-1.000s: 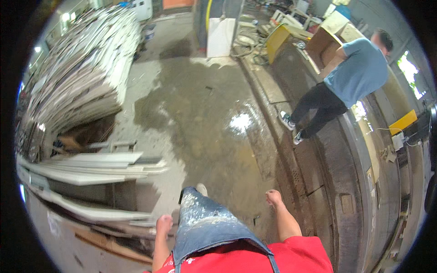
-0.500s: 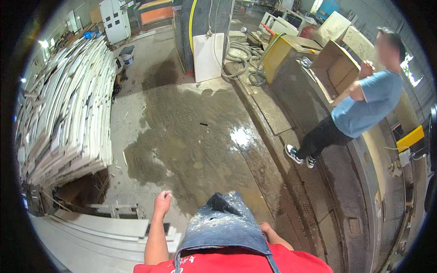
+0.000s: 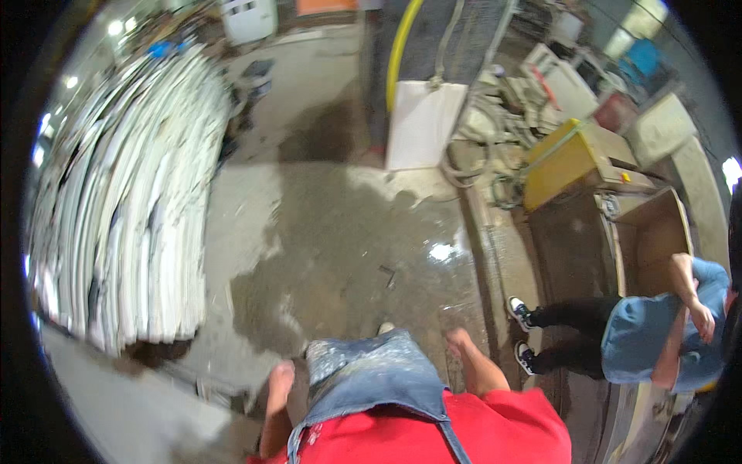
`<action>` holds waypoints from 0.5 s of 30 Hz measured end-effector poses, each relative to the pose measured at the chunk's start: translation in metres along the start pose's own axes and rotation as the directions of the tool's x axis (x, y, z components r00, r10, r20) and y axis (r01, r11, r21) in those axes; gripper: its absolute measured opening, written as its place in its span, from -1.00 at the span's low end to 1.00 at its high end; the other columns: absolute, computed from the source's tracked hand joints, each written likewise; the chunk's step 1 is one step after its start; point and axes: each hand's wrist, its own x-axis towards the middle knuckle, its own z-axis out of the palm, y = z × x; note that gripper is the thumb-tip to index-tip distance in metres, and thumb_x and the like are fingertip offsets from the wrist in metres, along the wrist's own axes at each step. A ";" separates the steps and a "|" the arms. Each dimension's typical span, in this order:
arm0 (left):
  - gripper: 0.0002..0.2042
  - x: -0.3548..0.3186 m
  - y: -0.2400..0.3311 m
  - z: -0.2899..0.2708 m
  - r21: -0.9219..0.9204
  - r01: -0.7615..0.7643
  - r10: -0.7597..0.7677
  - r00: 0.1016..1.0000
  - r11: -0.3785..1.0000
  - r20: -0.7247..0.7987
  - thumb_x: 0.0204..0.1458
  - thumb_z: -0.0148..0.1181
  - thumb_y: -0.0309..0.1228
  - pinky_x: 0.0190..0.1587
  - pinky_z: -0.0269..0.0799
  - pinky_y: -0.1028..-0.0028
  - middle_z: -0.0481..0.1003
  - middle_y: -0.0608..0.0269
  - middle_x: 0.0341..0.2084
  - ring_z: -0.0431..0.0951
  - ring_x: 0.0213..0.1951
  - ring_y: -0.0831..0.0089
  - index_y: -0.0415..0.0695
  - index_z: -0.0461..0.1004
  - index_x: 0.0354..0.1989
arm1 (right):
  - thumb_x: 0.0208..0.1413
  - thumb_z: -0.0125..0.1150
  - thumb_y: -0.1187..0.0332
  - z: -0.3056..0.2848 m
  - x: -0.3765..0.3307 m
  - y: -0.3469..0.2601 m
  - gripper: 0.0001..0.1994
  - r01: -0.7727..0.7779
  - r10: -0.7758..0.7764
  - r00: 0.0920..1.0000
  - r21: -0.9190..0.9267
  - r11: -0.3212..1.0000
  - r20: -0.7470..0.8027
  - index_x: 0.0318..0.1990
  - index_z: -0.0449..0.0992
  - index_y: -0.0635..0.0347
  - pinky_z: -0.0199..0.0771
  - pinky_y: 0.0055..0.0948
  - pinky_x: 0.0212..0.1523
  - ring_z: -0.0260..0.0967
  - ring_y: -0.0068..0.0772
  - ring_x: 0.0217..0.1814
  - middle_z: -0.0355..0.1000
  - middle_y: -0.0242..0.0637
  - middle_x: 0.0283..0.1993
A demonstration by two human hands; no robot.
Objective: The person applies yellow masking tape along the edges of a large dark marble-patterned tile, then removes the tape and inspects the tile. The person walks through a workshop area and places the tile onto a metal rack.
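My left hand (image 3: 283, 377) hangs beside the left edge of a stained blue-grey apron (image 3: 371, 367). On the apron's other side is my right hand (image 3: 459, 342), held above the wet floor (image 3: 332, 255). Both hands are blurred, so how their fingers lie does not show, and no object stands out in either. The tip of a shoe (image 3: 386, 329) shows past the apron's lower edge. Ahead of it, a small dark angled piece (image 3: 389, 274) lies on the floor.
Long pale strips (image 3: 147, 209) are stacked high at left. A pillar (image 3: 440, 46) with a white panel (image 3: 425, 124) leaning on it stands ahead. At right are a yellow cabinet (image 3: 572, 166), an open brown box (image 3: 653, 232) and a person in blue (image 3: 657, 332).
My view has swung, and the pillar and the strip stack look nearer. My right hand now shows more fully, out from the apron. The person at right appears closer, with arms lowered.
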 end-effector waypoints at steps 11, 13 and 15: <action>-0.86 0.359 0.068 -0.045 -0.095 0.536 -0.479 0.810 0.839 0.338 0.15 0.09 -0.33 -0.47 0.35 0.39 0.44 0.34 -0.56 0.45 -0.51 0.43 -0.09 0.52 -0.36 | 0.06 0.14 0.06 -0.114 0.195 -0.546 -0.60 0.353 -0.407 0.867 -0.221 0.909 -0.288 -0.10 0.62 0.13 0.49 -0.16 -0.04 0.55 -0.06 -0.08 0.58 -0.01 -0.18; -0.87 0.444 0.091 -0.086 -0.149 0.560 -0.492 0.804 0.815 0.334 0.15 0.10 -0.33 -0.50 0.33 0.39 0.41 0.35 -0.58 0.44 -0.53 0.43 -0.07 0.51 -0.37 | 0.05 0.14 0.06 -0.081 0.236 -0.557 -0.62 0.320 -0.382 0.907 -0.295 0.900 -0.180 -0.15 0.63 0.13 0.50 -0.14 -0.09 0.55 -0.08 -0.14 0.58 -0.01 -0.22; -0.88 0.522 0.108 -0.132 -0.280 0.601 -0.521 0.794 0.749 0.313 0.14 0.12 -0.32 -0.53 0.31 0.39 0.39 0.36 -0.60 0.43 -0.56 0.42 -0.06 0.50 -0.38 | 0.02 0.16 0.08 -0.064 0.245 -0.575 -0.65 0.202 -0.214 0.977 -0.380 0.903 0.009 -0.24 0.63 0.17 0.49 -0.11 -0.16 0.52 -0.05 -0.23 0.58 -0.01 -0.26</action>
